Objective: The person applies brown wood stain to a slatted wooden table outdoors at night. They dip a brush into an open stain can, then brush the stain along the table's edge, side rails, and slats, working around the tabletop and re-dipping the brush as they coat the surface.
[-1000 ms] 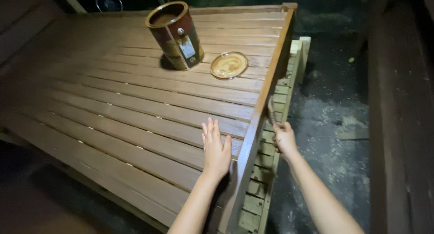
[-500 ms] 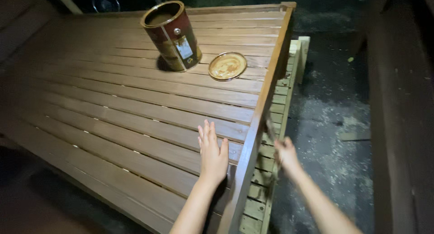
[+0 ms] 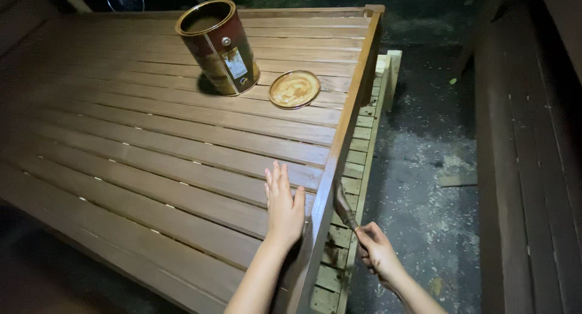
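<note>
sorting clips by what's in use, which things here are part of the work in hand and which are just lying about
In use:
- paintbrush, held in the right hand against the frame's side rail
- slatted wooden frame, left hand flat on it
- open can of brown finish
- its lid beside it

Lying about:
- scrap of wood on the floor
- wooden bench at the right

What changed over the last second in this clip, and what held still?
The right hand slid the brush down the outer side of the frame rail, toward the person, keeping its grip. The left hand stayed flat on the slats; the open can and its lid did not move.
</note>
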